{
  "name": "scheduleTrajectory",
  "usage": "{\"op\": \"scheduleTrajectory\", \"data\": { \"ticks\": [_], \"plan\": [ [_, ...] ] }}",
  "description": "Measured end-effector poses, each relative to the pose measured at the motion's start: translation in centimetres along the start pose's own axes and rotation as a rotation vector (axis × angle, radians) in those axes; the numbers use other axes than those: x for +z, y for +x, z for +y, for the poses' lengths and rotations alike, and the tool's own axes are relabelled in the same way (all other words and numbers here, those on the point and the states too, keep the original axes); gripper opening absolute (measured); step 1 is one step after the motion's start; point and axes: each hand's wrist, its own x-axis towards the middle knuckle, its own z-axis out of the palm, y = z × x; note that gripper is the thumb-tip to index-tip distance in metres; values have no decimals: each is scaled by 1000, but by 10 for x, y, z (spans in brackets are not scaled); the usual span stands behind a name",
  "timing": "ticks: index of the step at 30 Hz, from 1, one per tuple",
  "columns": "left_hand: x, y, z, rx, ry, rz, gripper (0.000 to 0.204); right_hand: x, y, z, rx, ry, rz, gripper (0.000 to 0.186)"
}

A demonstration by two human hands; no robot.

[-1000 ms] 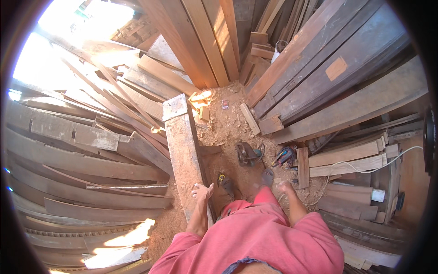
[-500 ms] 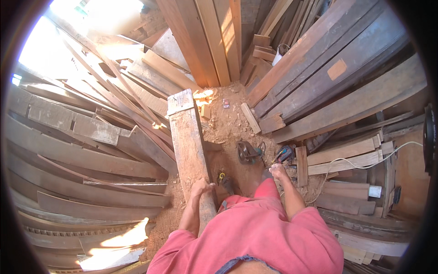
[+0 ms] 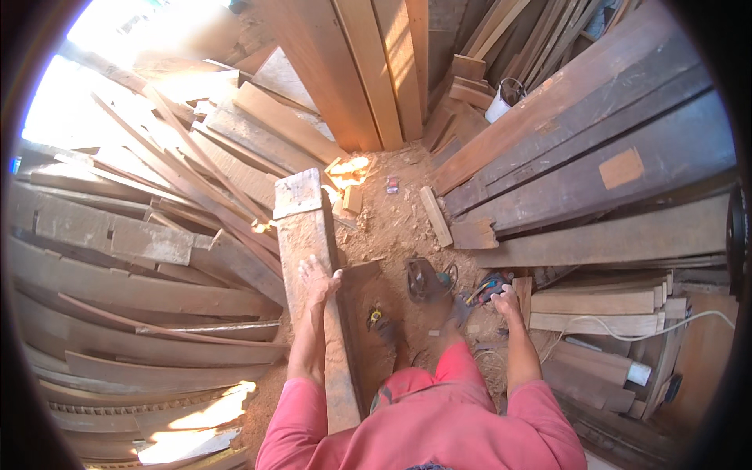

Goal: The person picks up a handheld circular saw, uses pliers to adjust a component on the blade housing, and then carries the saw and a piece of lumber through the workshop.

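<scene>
My left hand (image 3: pixel 317 280) lies spread and flat on the sawdust-covered top of a long wooden bench (image 3: pixel 300 235). Nothing is in its fingers. To the right, my right hand (image 3: pixel 505 301) is held out with its fingers curled closed; what they hold, if anything, I cannot make out. Just beyond it on the floor is a dark blue and black power tool (image 3: pixel 492 285), partly hidden by the hand. Between the hands lies another dark power tool (image 3: pixel 423 278) with a rounded body. A small yellow and black object (image 3: pixel 374 316) rests beside the bench.
Stacked boards (image 3: pixel 149 290) crowd the left side. Tall planks (image 3: pixel 376 78) stand ahead, and dark boards (image 3: pixel 564 172) lean at the right. A white cable (image 3: pixel 619 335) crosses short boards. A white bucket (image 3: pixel 505 100) stands behind; an offcut (image 3: pixel 435 217) lies on the sawdust-strewn floor (image 3: pixel 392 223).
My left hand has moved forward along the bench and opened flat. My right hand has shifted slightly right, its fingers still curled. The view has shifted a little.
</scene>
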Motion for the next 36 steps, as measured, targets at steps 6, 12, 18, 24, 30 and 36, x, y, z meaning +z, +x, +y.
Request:
{"op": "scheduleTrajectory", "data": {
  "ticks": [6,12,18,24,30,36],
  "plan": [
    [41,18,38,-193,126,359,108,-26,89,-42,42,-132,18,81],
    [50,37,39,-170,198,418,107,18,197,-43,25,-244,4,84],
    [45,43,46,-194,199,403,108,59,235,-71,99,-274,-42,68],
    [39,42,49,-150,200,429,107,71,224,-139,-34,-480,-132,38],
    [32,39,51,-170,139,397,107,35,209,-248,-180,-575,-88,34],
    [26,36,51,-179,96,373,104,-16,201,-331,-380,-535,-20,30]
  ]
}}
